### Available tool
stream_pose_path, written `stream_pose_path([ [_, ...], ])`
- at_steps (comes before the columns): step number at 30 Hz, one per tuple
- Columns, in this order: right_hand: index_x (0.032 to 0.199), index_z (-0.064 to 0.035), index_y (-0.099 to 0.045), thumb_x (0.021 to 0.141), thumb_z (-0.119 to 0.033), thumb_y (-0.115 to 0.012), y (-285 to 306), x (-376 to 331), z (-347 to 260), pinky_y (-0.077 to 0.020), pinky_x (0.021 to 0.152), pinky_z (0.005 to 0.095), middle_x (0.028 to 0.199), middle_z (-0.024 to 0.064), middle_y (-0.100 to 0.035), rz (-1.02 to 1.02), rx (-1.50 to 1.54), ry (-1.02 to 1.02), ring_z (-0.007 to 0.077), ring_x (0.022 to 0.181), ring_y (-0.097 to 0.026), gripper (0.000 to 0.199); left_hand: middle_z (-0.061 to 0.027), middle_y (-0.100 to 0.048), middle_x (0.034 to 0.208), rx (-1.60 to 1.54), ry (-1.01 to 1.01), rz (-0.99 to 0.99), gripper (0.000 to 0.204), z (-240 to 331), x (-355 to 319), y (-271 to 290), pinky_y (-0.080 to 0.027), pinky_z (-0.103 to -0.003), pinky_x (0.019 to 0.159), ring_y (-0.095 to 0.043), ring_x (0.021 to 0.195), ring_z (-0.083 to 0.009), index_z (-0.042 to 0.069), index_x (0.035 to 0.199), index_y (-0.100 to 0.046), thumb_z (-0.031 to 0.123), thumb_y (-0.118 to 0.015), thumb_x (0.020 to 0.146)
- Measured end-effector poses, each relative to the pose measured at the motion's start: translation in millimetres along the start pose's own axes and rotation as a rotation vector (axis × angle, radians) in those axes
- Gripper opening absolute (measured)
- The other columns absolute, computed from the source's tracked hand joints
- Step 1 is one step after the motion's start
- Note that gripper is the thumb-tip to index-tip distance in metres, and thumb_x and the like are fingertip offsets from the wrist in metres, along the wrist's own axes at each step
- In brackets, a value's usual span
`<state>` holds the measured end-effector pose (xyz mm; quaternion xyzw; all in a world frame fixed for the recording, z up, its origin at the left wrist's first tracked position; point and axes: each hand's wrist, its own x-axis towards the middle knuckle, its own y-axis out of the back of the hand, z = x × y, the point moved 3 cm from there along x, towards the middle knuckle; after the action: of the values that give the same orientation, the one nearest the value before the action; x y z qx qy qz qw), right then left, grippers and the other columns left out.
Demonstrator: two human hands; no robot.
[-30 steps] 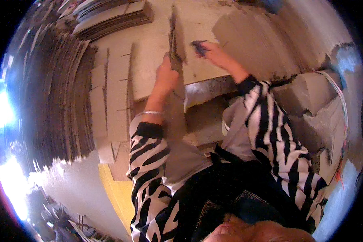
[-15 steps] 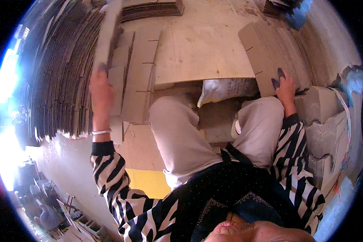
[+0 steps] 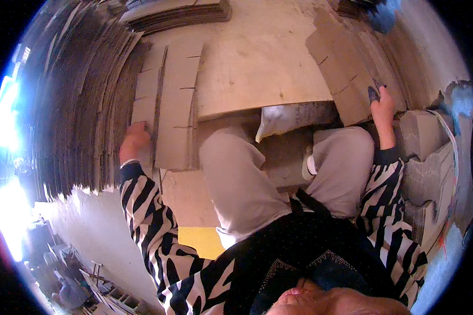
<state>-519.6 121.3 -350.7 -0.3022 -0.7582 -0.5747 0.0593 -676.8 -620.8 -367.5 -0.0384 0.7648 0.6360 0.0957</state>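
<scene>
A: Where is the slotted cardboard stack (image 3: 337, 71)?
B: Directly at the right hand (image 3: 384, 113), extending ahead of it and to its left. The fingers meet its surface, dark covers (image 3: 373, 94) on the tips, presumably for traction or protection.

A: State of that grip?
B: Cannot tell whether the tips pinch a sheet or merely rest there.

A: Left hand (image 3: 135, 140)?
B: Blurred, at the near part of a narrow slotted strip (image 3: 146, 100); cannot tell whether it is clamped on it. A wider slotted piece (image 3: 178, 105) lies flat just right of that hand.

A: Beyond?
B: Upright cardboard sheets (image 3: 84, 100) left of the left hand, apparently packed on edge to save room. The wooden board (image 3: 252, 58) lies between both hands, seemingly placed within reach of either.
</scene>
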Motion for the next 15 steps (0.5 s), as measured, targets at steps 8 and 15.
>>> stream_pose_path([
  [8, 0.106, -0.0071, -0.060, 0.076, -0.004, -0.058, -29, 44, -161, -0.0483, 0.080, 0.0486, 0.101, 0.0177, -0.065, -0.454, 0.033, 0.177, 0.0388, 0.098, -0.060, 0.030, -0.0136, -0.064, 0.106, -0.093, 0.091, 0.351, 0.029, 199, 79, 71, -0.045, -0.053, 0.083, -0.060, 0.106, -0.0329, 0.007, 0.097, -0.068, 0.027, -0.059, 0.080],
  [15, 0.106, -0.0102, -0.059, 0.078, -0.005, -0.056, -96, 14, -159, -0.0501, 0.071, 0.0476, 0.086, 0.0136, -0.065, -0.514, -0.047, 0.415, 0.0361, 0.085, -0.064, 0.029, -0.0108, -0.066, 0.100, 0.191, 0.146, 0.469, 0.020, 237, 129, 30, -0.039, -0.045, 0.076, -0.062, 0.096, -0.0266, 0.012, 0.092, -0.069, 0.024, -0.059, 0.079],
])
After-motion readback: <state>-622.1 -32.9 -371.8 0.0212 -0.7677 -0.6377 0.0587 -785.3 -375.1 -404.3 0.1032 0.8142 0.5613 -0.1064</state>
